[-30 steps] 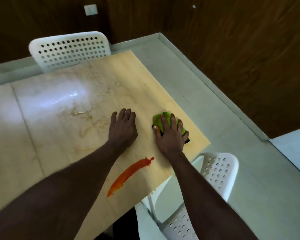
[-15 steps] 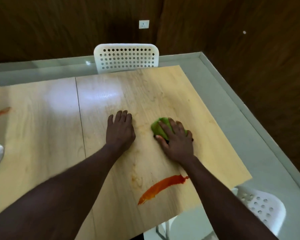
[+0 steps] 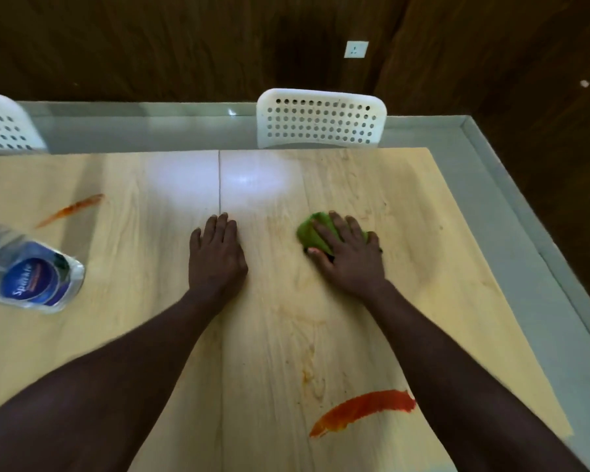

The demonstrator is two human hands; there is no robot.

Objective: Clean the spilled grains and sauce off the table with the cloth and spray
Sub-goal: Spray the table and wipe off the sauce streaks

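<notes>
Pressing on the green cloth (image 3: 312, 233), the right hand (image 3: 351, 257) lies flat with its fingers spread over it and the thumb at the cloth's near edge. The left hand (image 3: 217, 253) rests flat on the table (image 3: 150, 335) just left of the cloth, fingers together, holding nothing. One sauce streak (image 3: 361, 412) lies nearer the person than the right hand, against the right forearm, with faint orange smears between streak and cloth. A second streak (image 3: 70, 209) lies well left of the left hand, just beyond a clear bottle (image 3: 28, 270). A white chair (image 3: 321, 119) stands beyond both hands.

The green cloth (image 3: 309, 233) is mostly hidden under the right hand (image 3: 351, 260); the left edge cuts off the bottle (image 3: 31, 267)
</notes>
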